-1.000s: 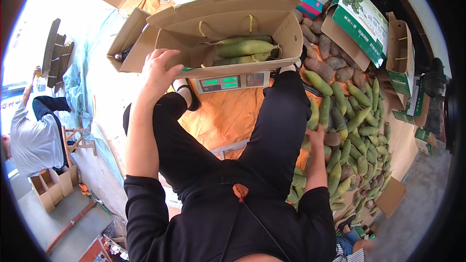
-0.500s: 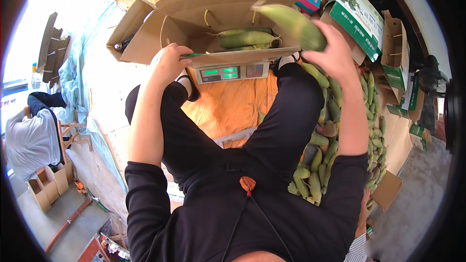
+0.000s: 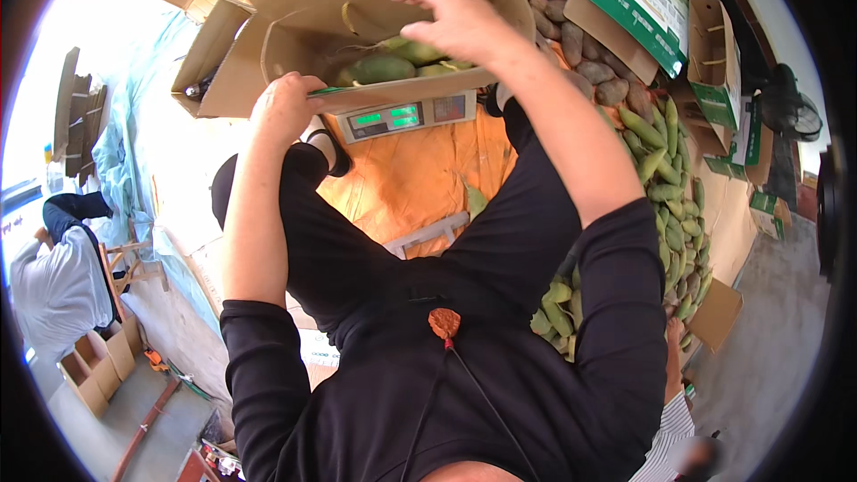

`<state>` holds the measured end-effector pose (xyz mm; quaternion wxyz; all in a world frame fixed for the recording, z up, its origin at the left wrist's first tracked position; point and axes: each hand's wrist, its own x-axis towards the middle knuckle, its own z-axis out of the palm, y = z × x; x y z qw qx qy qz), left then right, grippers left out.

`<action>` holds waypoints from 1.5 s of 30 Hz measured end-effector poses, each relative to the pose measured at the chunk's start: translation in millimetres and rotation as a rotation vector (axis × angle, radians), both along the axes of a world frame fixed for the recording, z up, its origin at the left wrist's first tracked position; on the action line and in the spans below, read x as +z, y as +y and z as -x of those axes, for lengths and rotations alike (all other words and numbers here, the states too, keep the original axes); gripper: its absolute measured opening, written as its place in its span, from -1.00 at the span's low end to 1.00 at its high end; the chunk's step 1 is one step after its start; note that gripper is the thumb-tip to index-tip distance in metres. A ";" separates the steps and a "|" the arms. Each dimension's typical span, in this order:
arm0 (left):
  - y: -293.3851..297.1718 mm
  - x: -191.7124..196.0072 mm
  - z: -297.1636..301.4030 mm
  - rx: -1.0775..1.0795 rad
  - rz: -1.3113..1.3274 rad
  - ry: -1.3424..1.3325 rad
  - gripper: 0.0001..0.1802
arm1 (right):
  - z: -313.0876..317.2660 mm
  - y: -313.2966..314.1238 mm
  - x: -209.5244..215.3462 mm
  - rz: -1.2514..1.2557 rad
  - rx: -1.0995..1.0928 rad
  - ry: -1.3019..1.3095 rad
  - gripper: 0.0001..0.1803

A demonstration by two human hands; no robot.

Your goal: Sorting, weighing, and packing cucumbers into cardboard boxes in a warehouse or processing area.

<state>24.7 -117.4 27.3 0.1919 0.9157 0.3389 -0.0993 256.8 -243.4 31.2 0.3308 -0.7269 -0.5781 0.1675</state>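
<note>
An open cardboard box (image 3: 384,94) stands on a digital scale (image 3: 366,123) with a lit green display, in front of my knees. Several green radishes, one of them a plump green radish (image 3: 379,69), lie inside it. My left hand (image 3: 287,105) has its fingers hooked over the box's near left rim. Over the right part of the box is my right hand (image 3: 455,22), fingers apart and nothing in them. Its forearm crosses the box's near right corner and hides part of the inside.
On my right spreads a heap of green radishes (image 3: 674,205), with brown tubers (image 3: 594,58) beyond it. Green and white cartons (image 3: 643,4) and a dark fan (image 3: 790,98) stand farther right. Orange sheeting (image 3: 428,183) covers the floor between my legs. A striped sleeve (image 3: 665,442) shows behind me.
My right hand has moved left over the box and let go of the green radish it held. More radishes now show inside. My left hand keeps its hold on the rim.
</note>
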 end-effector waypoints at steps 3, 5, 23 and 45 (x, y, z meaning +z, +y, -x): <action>4.0 -1.8 7.3 -0.011 -0.030 -0.004 -0.72 | -23.3 -46.3 28.4 -0.057 -0.140 0.186 -0.57; 2.3 -0.8 3.6 -0.010 -0.028 0.004 -0.72 | -53.0 -88.2 16.4 -0.144 -0.294 0.218 -0.63; 0.0 -6.0 -0.5 0.007 0.012 -0.095 -0.68 | -12.0 -325.7 -262.6 0.045 -0.820 0.949 -0.75; -1.7 -1.2 -0.7 0.074 0.080 -0.126 -0.66 | 68.3 -340.6 -299.3 -0.039 -1.002 1.083 -0.70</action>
